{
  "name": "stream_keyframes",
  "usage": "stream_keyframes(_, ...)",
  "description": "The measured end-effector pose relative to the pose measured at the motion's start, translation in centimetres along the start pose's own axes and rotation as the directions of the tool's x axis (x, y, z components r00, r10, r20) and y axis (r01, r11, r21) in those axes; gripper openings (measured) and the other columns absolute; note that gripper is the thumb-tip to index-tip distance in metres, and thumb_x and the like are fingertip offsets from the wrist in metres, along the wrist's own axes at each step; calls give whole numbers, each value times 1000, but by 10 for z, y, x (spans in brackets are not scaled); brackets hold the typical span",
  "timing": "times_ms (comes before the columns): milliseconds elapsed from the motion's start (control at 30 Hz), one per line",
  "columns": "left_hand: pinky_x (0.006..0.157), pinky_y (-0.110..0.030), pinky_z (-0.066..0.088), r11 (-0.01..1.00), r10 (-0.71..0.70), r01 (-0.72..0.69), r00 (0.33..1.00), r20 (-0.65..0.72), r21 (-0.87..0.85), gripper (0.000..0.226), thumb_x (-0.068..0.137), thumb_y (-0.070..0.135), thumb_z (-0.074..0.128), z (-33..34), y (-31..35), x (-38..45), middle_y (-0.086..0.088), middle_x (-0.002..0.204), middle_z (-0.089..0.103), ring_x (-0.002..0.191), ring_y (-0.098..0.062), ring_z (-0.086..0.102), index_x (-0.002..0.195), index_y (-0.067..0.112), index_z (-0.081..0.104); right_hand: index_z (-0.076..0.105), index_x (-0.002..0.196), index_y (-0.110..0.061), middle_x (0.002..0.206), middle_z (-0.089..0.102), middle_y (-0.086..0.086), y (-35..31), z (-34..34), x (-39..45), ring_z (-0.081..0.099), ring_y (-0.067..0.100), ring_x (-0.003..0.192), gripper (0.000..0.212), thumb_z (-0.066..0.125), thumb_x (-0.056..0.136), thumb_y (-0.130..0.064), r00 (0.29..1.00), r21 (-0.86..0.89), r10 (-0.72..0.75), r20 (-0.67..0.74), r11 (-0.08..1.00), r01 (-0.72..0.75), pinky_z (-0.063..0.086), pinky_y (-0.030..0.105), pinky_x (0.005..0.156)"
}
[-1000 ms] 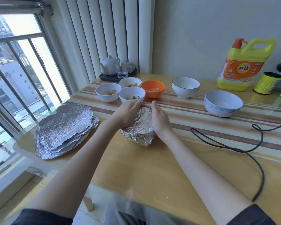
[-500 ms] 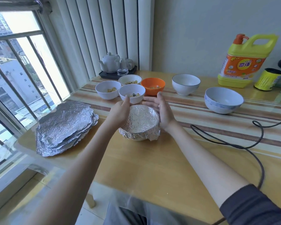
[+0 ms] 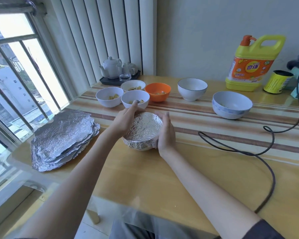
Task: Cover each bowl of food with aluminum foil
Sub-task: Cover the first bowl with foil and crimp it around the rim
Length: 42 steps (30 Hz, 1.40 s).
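The foiled bowl (image 3: 142, 131) sits on the table (image 3: 145, 178), just in front of the white bowl (image 3: 135, 99) and to the right of the foil stack (image 3: 62, 140). Both hands cup it: the left hand (image 3: 126, 119) lies against its left side with fingers nearly straight, and the right hand (image 3: 166, 133) presses flat against its right side, fingers straight, smoothing the foil down over the rim.

The risks from here are small but real. The left fingertips reach as far as the white bowl's near wall — a further push could nudge it or tip food out. Foil this thin tears if the rim is squeezed hard, and the skirt under the foiled bowl looks loose on the near side, so it may spring open. Behind the white bowl, the orange bowl (image 3: 157, 91) and other bowls stand uncovered. The cable (image 3: 235, 149), to the right of the foiled bowl, could snag a forearm.
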<state>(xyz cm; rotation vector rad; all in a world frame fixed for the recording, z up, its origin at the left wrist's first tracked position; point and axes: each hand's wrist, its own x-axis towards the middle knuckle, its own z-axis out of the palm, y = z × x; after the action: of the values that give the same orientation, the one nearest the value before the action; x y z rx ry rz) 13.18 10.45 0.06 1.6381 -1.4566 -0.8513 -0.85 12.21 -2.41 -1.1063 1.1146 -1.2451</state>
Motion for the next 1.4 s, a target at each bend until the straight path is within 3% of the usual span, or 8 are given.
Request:
stream_keyframes(67, 116, -44, 28, 1000, -6, 5, 996, 84, 19, 83, 64, 92, 32, -9, 4, -2, 2, 137, 57, 130, -15, 47, 119, 38, 65, 58, 127, -20, 126, 62, -1, -9, -15, -2, 57, 16, 113, 74, 24, 87, -71, 998, -80, 54, -14, 995, -55, 44, 35, 96)
stream_keyframes(133, 121, -45, 12, 984, 38, -78, 970, 240, 159, 99, 58, 90, 45, -19, 14, -8, 5, 157, 30, 147, -13, 19, 145, 45, 35, 61, 113, -17, 107, 65, -3, -15, -42, -7, 60, 18, 105, 44, 35, 98, -49, 990, -163, 86, -110, 981, -103, 46, 37, 92)
stream_keyframes(300, 116, -63, -2, 694, -89, -331, 842, 532, 639, 125, 42, 83, 69, -6, 44, -14, 20, 160, -14, 147, -16, -20, 136, 70, -11, 66, 93, -6, 84, 66, 9, -19, -72, -29, 64, 16, 64, 10, 57, 93, -5, 955, -34, 294, 33, 956, -293, 59, 40, 76)
stream_keyframes(533, 117, -53, 15, 602, -144, -317, 860, 490, 733, 111, 61, 55, 83, 7, 46, -14, 21, 155, 3, 146, -19, -4, 142, 64, 7, 68, 83, -3, 94, 71, 13, -20, -53, -35, 66, 23, 95, 9, 62, 90, -1, 916, 177, 377, 139, 900, -398, 56, 31, 83)
stream_keyframes(800, 114, -55, 16, 570, -161, -314, 864, 477, 760, 110, 67, 47, 82, 9, 50, -20, 18, 157, -4, 145, -17, -8, 143, 62, 3, 64, 87, 1, 89, 66, 15, -28, -47, -33, 63, 22, 81, 5, 68, 84, -1, 855, 356, 502, 132, 781, -513, 57, 31, 73)
stream_keyframes(933, 114, -53, 16, 547, -168, -316, 866, 472, 775, 110, 68, 48, 81, 10, 52, -21, 17, 158, -5, 146, -17, -9, 143, 62, 1, 64, 105, -1, 102, 68, 13, -28, -46, -29, 64, 20, 94, 33, 78, 76, -8, 840, 376, 531, 111, 760, -531, 56, 28, 71)
stream_keyframes(1100, 114, -53, 16, 548, -173, -310, 867, 467, 777, 109, 69, 48, 81, 10, 53, -22, 17, 157, -4, 146, -18, -8, 143, 62, 2, 63, 77, -1, 77, 64, 11, -31, -46, -31, 61, 18, 76, 12, 71, 78, 8, 828, 444, 544, 134, 714, -541, 55, 31, 80)
stream_keyframes(1400, 114, -53, 16, 547, -172, -310, 867, 467, 778, 109, 70, 48, 80, 10, 55, -24, 17, 157, -5, 146, -18, -8, 144, 60, 2, 60, 75, 2, 72, 64, 11, -22, -52, -33, 62, 17, 70, 13, 63, 81, 14, 812, 514, 548, 200, 647, -563, 58, 26, 66)
